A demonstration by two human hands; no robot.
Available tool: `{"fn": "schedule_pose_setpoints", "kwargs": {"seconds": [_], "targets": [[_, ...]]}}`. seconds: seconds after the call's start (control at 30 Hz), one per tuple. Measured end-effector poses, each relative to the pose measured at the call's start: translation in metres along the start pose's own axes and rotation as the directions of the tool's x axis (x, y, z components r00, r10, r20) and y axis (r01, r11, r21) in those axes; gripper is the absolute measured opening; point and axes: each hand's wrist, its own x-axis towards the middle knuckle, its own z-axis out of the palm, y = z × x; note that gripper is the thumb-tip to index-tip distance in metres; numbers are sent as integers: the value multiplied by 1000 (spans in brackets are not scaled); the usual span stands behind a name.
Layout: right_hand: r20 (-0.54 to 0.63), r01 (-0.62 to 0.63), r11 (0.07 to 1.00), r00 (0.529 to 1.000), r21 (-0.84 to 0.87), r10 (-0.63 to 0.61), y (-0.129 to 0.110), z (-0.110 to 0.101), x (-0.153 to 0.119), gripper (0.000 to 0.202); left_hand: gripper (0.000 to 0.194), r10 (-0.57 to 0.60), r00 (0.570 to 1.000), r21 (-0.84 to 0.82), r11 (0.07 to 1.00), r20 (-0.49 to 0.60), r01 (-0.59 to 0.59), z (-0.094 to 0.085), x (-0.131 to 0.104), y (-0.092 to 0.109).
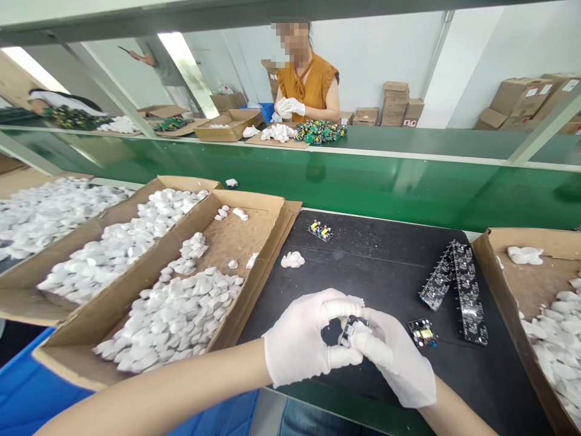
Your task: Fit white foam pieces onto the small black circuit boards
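Observation:
Both my hands wear white gloves and meet over the front of the black mat (363, 242). Between them is a small dark circuit board (351, 330) with a white piece against it. The fingers and thumb of my left hand (313, 336) pinch its left side. My right hand (394, 351) closes on its right side, with the thumb over the white piece. To the right lies a loose board with a yellow part (422, 333). Farther back are two joined boards with yellow parts (321, 230) and a clump of white pieces (293, 260).
Cardboard trays of white pieces stand at the left (267, 209) and right (499, 284). Long black board strips (469, 297) lie on the mat's right side. Behind a green ledge (385, 181), a gloved person in orange (308, 91) handles something white near piled boards (322, 131).

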Motion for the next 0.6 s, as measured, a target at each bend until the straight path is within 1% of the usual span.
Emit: {"fn": "schedule_pose_setpoints", "kwargs": {"seconds": [0.1, 0.17, 0.2, 0.23, 0.3, 0.37, 0.43, 0.5, 0.57, 0.6], "targets": [[3, -12, 999, 1000, -30, 12, -1, 0, 1, 34, 48, 72, 996, 137, 988, -49, -65, -1, 1, 0], [6, -33, 997, 999, -71, 33, -2, -1, 2, 34, 49, 122, 991, 235, 966, -47, -108, -1, 1, 1], [21, -44, 995, 999, -84, 46, -2, -1, 2, 33, 49, 128, 991, 253, 961, -42, -113, -1, 0, 2], [47, -51, 995, 997, -83, 55, -2, -1, 2, 34, 49, 110, 993, 242, 965, -39, -97, -1, 0, 2], [103, -60, 997, 993, -56, 65, -2, -1, 2, 37, 48, 21, 999, 170, 985, -42, -14, -1, 0, 5], [121, -54, 997, 991, -55, 61, -3, 0, 1, 40, 49, -61, 998, 107, 992, -21, 63, -2, 0, 7], [83, -52, 995, 995, -81, 59, -5, 3, -1, 40, 51, -97, 995, 97, 991, 22, 94, -2, 0, 7], [7, -49, 994, 999, -102, 50, -6, 5, -1, 37, 50, -109, 993, 91, 990, 49, 105, -1, 0, 6], [-55, -50, 997, 997, -55, 47, -6, 6, -1, 33, 46, -116, 992, 38, 993, 40, 114, 1, 0, 3], [-62, -56, 998, 996, 9, 57, -6, 5, -1, 31, 44, -118, 993, 5, 993, 25, 118, 2, 0, 2]]}}
